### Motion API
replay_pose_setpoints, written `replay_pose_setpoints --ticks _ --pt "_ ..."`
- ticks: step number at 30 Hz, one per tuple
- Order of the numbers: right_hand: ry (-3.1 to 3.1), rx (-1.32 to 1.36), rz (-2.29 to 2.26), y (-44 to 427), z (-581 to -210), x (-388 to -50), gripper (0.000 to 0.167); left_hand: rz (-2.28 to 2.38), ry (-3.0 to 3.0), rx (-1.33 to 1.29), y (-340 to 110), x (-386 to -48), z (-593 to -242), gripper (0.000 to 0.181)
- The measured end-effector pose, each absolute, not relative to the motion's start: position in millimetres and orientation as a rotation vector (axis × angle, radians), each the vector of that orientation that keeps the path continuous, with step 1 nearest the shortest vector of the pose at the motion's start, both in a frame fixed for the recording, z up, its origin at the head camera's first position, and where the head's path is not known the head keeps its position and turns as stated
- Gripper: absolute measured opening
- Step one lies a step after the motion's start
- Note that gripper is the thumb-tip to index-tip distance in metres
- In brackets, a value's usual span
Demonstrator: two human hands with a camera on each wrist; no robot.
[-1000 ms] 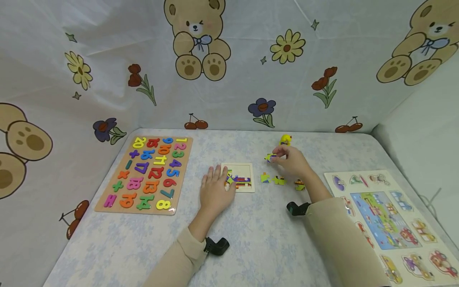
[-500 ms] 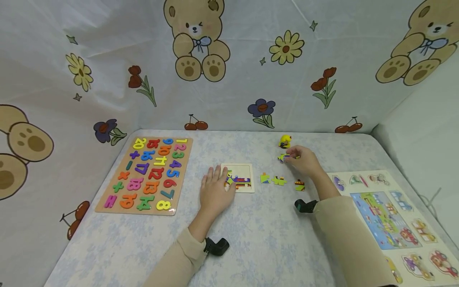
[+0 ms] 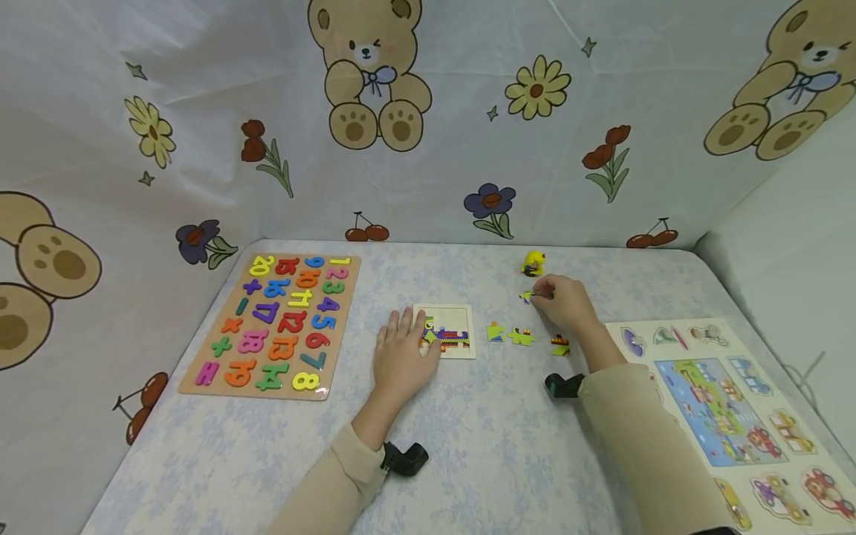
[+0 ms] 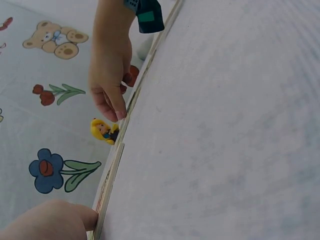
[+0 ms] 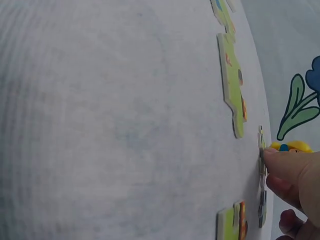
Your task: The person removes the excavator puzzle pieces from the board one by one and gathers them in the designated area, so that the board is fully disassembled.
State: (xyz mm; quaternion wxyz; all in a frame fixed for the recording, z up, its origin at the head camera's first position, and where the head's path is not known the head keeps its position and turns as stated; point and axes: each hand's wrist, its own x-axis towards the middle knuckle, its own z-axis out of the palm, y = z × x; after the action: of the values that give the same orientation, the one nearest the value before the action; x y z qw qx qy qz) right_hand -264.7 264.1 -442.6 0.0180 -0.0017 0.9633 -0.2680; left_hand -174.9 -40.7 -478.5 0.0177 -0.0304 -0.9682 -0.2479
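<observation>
Round the cream puzzle tray we see a tan board with multicoloured numerals at nine o'clock, lime-green pieces at three, a yellow-topped figurine at two; blue mottles the white bench.

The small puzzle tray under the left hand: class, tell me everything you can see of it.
The small puzzle tray is pale, thin and squarish, apparently wooden, with a lined border. It lies flat on the table. Colourful pieces, purple, red and green, fill part of it; its far strip is bare. The left hand rests over its left edge, hiding some.
</observation>
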Motion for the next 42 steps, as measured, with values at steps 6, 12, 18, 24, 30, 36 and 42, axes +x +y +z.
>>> replay_pose_setpoints --ticks 6,12,18,24,30,36,42 --pt "3.005 -0.092 -0.890 257 -438 -259 0.023 -0.785 -3.004 -0.094 -42 -174 -477 0.071" --pt "2.929 -0.125 -0.959 240 -430 -252 0.025 -0.813 -3.002 -0.072 -44 -173 -476 0.075" --pt "2.884 -0.215 -1.010 213 -421 -245 0.026 -0.813 -2.994 -0.035 -47 -172 -475 0.073" --pt "2.826 -0.284 -1.004 182 -421 -242 0.028 -0.800 -2.992 -0.012 -50 -171 -473 0.065" --pt "2.782 -0.386 -1.018 151 -426 -241 0.027 -0.774 -3.001 -0.003 -51 -172 -474 0.062" --pt "2.737 -0.482 -0.968 127 -431 -242 0.026 -0.758 -3.009 -0.004 -51 -172 -476 0.061" --pt "2.740 -0.551 -0.909 114 -435 -242 0.027 -0.728 -3.018 -0.010 -50 -173 -476 0.060"
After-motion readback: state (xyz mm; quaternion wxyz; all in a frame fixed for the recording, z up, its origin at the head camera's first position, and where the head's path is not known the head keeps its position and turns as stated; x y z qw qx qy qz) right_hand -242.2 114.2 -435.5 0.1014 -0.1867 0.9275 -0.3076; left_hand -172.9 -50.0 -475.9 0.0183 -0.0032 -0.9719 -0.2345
